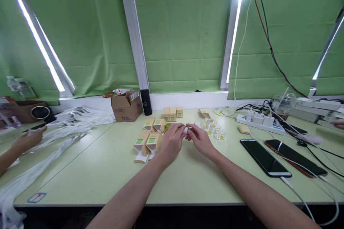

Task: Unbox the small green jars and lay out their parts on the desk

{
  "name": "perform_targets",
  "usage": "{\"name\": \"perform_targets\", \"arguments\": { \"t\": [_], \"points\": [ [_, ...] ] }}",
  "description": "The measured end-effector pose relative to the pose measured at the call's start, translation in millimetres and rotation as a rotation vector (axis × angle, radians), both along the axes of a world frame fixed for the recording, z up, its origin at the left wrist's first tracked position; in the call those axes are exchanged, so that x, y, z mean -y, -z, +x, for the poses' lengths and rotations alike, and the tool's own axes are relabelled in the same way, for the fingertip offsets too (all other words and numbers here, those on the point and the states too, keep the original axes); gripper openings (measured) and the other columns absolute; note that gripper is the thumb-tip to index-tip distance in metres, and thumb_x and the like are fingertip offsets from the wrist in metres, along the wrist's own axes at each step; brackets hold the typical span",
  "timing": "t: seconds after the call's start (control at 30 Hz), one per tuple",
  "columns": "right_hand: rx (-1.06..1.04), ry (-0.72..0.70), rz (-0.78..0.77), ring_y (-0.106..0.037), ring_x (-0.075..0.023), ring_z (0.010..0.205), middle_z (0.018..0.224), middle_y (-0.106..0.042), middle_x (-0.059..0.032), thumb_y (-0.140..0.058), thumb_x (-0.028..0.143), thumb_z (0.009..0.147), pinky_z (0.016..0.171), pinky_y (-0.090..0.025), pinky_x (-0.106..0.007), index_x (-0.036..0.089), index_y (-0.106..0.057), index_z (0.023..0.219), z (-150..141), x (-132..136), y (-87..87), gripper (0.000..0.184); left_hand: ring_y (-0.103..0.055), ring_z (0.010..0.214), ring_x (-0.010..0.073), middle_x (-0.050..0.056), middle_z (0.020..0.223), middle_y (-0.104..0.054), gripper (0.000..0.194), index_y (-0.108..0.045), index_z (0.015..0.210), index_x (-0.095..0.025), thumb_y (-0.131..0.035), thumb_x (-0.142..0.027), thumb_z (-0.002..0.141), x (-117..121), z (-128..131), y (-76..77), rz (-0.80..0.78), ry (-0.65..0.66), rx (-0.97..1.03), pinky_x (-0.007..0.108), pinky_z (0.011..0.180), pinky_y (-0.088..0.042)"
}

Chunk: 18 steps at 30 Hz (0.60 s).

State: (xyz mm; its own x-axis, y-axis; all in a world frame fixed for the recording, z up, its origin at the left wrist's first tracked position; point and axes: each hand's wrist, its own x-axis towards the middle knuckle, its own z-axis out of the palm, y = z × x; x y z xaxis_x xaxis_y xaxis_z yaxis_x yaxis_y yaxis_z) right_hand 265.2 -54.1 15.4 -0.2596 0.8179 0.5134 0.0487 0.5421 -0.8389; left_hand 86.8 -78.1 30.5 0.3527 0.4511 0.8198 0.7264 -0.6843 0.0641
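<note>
My left hand (172,139) and my right hand (201,139) meet above the table, their fingers closed on a small white rounded object (185,130). A thin dark and yellowish edge shows at its top, and the fingers hide much of it. Left of my hands stand several small kraft cardboard boxes (154,140) with green labels, some with their flaps open. Something bright green (167,126) lies partly hidden behind my left hand. To the right of my right hand are several small clear cups (220,134) with yellow centres.
Closed small boxes (172,113) and a flattened one (204,114) lie farther back. A brown carton (127,106) and black cylinder (146,102) stand by the wall. Phones (265,157), cables and a power strip (259,123) occupy the right. Another person's hand (28,139) handles white strips.
</note>
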Motion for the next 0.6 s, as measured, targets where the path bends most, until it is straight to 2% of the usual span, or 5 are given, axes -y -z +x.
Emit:
{"name": "perform_targets", "arguments": {
  "t": [0.23, 0.6],
  "points": [
    [0.036, 0.027, 0.038, -0.073, -0.0195, 0.073, 0.085, -0.073, -0.0038, -0.051, 0.048, 0.1, 0.076, -0.061, -0.037, 0.022, -0.063, 0.121, 0.7, -0.4, 2.6, 0.035, -0.06, 0.114, 0.0262, 0.012, 0.122, -0.065, 0.04, -0.052, 0.14, -0.021, -0.054, -0.016, 0.1, 4.5, 2.0, -4.7, -0.012, -0.008, -0.136, 0.045, 0.098, -0.056],
    [-0.001, 0.062, 0.063, -0.075, -0.0197, 0.074, 0.087, -0.075, -0.004, -0.049, 0.041, 0.101, 0.077, -0.064, -0.036, 0.023, -0.064, 0.12, -3.6, 7.0, -1.1, 0.03, -0.06, 0.111, 0.0263, 0.013, 0.123, -0.066, 0.038, -0.054, 0.136, -0.019, -0.054, -0.012, 0.099, 6.0, 4.4, -8.1, 0.055, -0.034, -0.167, 0.045, 0.095, -0.055]
  ]
}}
